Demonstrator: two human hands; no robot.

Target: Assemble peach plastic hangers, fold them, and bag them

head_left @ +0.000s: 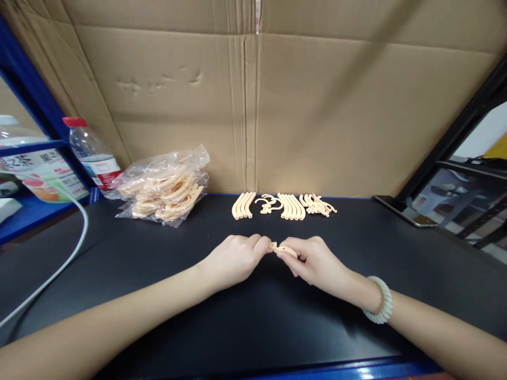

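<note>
Cream-coloured piece (287,249): I see it at the centre of the frame, held between both hands above the black table (245,338); whether it is one part or two meeting, I cannot tell.
White cable (82,232): it curves down the left side of the frame.
Red-capped bottle (95,155): upper left, upright or nearly so, just beside the blue frame (37,95).
Bagged pieces (166,190): left of centre, a heap of cream parts in clear plastic, near the cardboard wall (170,95).
Left hand (240,258): closed, with thumb and fingers pinching the left end of the piece.
Left row of strips (243,206): curved, side by side on the table, above the hands in my view.
Hooked parts (270,204): between the two rows, loosely grouped.
Right row of strips (292,207): similar curved strips, packed close together.
Small parts (318,205): a loose cluster just beside that row's right side.
Right hand (317,259): narrow grip, thumb and fingers around the right part of the piece.
Beaded bracelet (383,301): pale, around the right wrist.
Dark flat device (406,211): right of centre, lying on the table near the wall.
</note>
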